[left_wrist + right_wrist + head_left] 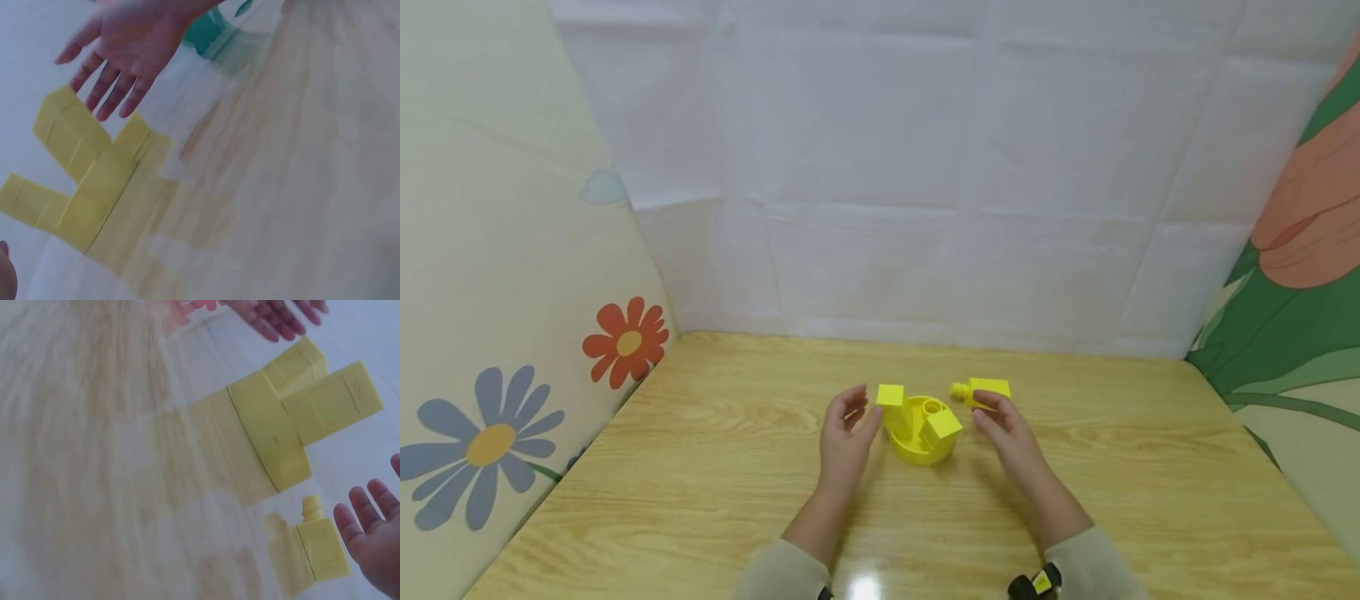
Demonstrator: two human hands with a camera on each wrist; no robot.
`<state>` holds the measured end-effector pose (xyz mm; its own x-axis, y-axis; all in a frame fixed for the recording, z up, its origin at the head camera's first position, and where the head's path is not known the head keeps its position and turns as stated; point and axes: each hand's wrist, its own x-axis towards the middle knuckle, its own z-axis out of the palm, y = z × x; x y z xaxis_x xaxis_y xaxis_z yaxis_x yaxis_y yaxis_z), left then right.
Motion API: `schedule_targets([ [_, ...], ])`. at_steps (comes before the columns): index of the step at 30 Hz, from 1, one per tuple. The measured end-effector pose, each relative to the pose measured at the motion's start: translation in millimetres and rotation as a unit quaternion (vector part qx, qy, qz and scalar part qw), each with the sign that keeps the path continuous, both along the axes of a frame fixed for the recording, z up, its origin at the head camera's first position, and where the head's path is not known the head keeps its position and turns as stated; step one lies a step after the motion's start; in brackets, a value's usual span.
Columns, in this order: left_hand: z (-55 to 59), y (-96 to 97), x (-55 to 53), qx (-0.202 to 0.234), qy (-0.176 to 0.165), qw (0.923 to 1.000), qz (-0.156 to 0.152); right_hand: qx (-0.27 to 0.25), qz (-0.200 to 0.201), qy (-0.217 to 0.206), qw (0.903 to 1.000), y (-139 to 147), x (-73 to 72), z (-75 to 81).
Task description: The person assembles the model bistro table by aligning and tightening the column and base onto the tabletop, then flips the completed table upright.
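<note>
A round yellow base [922, 455] sits on the table, with two square-ended yellow blocks rising from it: a left block [891, 397] and a tilted right block [942, 427]. A round opening [932, 407] shows between them. My left hand [844, 448] is beside the left block, thumb close to it, holding nothing. To the right of the base lies a loose yellow block [324, 550] with a threaded end [312, 507]. My right hand [1017, 440] has its fingers right by this loose block; in the right wrist view they are extended and apart from it.
Under everything is a wood-grain table [715, 467]. A white cloth [880, 167] hangs behind its far edge. Flower-patterned panels stand along the left side [490, 275] and the right side [1307, 333].
</note>
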<state>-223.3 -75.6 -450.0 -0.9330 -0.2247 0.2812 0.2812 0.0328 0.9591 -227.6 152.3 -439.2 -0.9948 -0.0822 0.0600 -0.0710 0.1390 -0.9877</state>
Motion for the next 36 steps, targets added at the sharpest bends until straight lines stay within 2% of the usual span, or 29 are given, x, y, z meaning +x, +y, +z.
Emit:
schedule_targets([
  [3, 0.4, 8.7, 10.5, -0.034, 0.057, 0.9976, 0.019, 0.017, -0.015, 0.002, 0.9997, 5.8, -2.6, 0.9],
  [5, -0.7, 15.5, 16.9, -0.057, 0.085, 0.9945, 0.022, 0.035, -0.025, 0.003, 0.9991, 9.0, -4.8, 0.8],
  [8, -2.4, 26.5, 22.9, -0.069, 0.097, 0.9929, 0.002, 0.055, -0.039, 0.011, 0.9977, 13.7, -8.3, 0.4],
  [10, -3.7, 33.4, 24.5, -0.057, 0.076, 0.9949, -0.032, 0.067, -0.049, 0.019, 0.9964, 17.2, -11.1, -0.6],
  [12, -5.3, 39.7, 24.6, -0.038, 0.04, 0.9961, -0.069, 0.076, -0.059, 0.027, 0.9951, 21.3, -14.0, -2.0],
  [15, -7.4, 47.9, 23.5, -0.018, -0.015, 0.9938, -0.109, 0.097, -0.077, 0.035, 0.9917, 28.4, -19.6, -5.0],
  [19, -8.9, 57.6, 20.9, -0.024, -0.041, 0.9929, -0.109, 0.135, -0.093, 0.027, 0.9861, 38.2, -27.5, -9.1],
  [24, -9.8, 63.8, 18.3, -0.044, -0.034, 0.9958, -0.072, 0.175, -0.085, 0.008, 0.9808, 45.1, -35.8, -13.2],
  [27, -9.7, 62.3, 17.3, -0.048, -0.036, 0.9959, -0.067, 0.193, -0.072, 0.011, 0.9785, 46.5, -40.8, -15.4],
  [31, -9.0, 54.1, 16.8, -0.048, -0.057, 0.9933, -0.088, 0.222, -0.059, 0.021, 0.9731, 47.8, -48.0, -17.6],
  [36, -6.8, 38.4, 18.2, -0.055, -0.067, 0.9873, -0.133, 0.259, -0.054, 0.011, 0.9644, 48.9, -54.7, -17.9],
])
